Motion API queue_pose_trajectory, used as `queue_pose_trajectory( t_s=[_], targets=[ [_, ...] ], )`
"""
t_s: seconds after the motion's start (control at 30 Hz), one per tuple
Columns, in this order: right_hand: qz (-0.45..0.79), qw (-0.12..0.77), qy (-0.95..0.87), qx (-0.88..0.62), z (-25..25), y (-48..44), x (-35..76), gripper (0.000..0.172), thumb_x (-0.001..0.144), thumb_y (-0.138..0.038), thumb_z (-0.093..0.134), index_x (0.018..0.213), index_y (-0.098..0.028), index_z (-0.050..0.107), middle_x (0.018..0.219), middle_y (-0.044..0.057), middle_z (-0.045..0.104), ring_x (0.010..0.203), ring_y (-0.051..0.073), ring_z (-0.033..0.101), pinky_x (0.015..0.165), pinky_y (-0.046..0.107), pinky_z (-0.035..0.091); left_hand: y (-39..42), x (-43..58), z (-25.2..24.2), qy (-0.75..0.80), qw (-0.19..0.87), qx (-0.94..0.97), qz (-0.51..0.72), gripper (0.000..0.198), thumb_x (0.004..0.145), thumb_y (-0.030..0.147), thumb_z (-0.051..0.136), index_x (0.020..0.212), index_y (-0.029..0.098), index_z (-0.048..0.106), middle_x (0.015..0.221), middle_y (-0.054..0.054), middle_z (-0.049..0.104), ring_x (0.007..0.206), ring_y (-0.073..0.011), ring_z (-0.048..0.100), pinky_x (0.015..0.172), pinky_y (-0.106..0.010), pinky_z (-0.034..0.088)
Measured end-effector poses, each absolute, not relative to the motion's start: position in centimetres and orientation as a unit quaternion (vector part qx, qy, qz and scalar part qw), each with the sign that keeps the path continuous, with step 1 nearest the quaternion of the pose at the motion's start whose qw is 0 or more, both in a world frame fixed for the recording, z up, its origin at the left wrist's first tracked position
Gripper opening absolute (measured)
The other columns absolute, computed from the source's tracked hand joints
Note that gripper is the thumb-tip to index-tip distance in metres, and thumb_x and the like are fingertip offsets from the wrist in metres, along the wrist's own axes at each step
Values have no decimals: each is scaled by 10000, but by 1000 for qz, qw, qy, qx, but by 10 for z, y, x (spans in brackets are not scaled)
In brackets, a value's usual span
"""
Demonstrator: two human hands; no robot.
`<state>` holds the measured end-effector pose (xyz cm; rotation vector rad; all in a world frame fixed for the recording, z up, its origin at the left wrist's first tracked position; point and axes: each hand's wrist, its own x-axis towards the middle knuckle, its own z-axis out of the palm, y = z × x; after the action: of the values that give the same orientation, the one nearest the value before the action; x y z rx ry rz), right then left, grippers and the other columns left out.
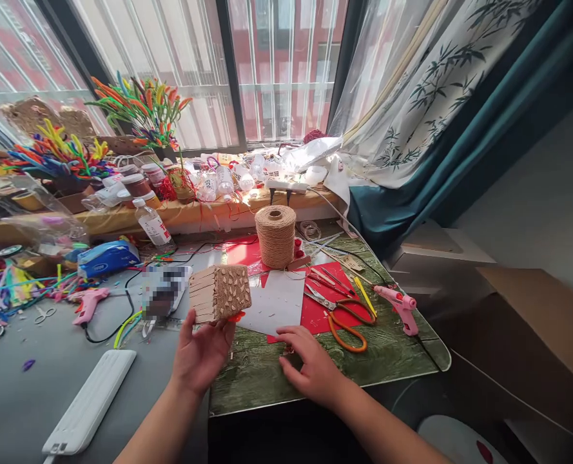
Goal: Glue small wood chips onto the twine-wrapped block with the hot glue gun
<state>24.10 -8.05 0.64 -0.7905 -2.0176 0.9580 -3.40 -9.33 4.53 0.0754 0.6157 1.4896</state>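
Note:
My left hand holds up a small craft house made of wooden sticks, with a brown patterned roof side facing right. The fingers grip it from below. My right hand rests palm down on the green mat, fingers curled over something small near a white sheet of paper; what lies under them is hidden. Orange-handled scissors lie just right of that hand.
A spool of jute twine stands behind the paper on red card. Pink glue guns lie at right and left. A white power strip sits front left. Pipe cleaners, bottles and clutter line the windowsill.

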Motion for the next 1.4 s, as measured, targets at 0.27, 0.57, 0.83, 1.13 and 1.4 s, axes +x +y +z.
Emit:
queue_pose_trajectory(
  t_s=[0.27,0.57,0.83,1.13,1.4],
  targets=[
    [357,363,-820,-261,-6,-82,241,339,893,-111,619,1198,-253,656,1193,111,695,1144,278,635,1017,463,524,-95,-35,54,241,700,53,670,576,879,562,689,1327,209,610,1257,-148,712,1116,-268,715,875,-344,638],
    [388,406,-785,-261,-10,-81,247,271,954,-148,598,1188,-270,660,1150,93,698,1101,263,639,982,459,523,-107,-30,43,229,660,122,705,639,849,532,715,1426,298,569,1329,-91,694,1109,-285,689,884,-391,600],
    [610,417,-614,-278,-10,-103,247,578,997,-298,622,1528,-324,396,1410,121,595,1171,256,645,1007,472,556,-122,-41,28,497,450,468,576,1034,635,344,941,1536,292,438,1565,-122,502,1428,-392,476,1098,-416,491],
    [364,371,-779,-351,7,-75,271,340,940,-189,639,1273,-259,637,1291,106,658,1248,280,590,1096,478,470,-145,-75,61,539,251,743,307,1114,666,333,918,1609,352,324,1584,-128,471,1407,-417,508,1141,-511,487],
    [193,376,-798,-429,5,-42,307,293,949,-173,608,1231,-240,651,1228,99,680,1186,280,608,1062,483,480,-143,-37,21,537,334,680,371,1027,716,376,889,1583,344,339,1554,-142,501,1383,-403,544,1121,-525,510]
  ],
)
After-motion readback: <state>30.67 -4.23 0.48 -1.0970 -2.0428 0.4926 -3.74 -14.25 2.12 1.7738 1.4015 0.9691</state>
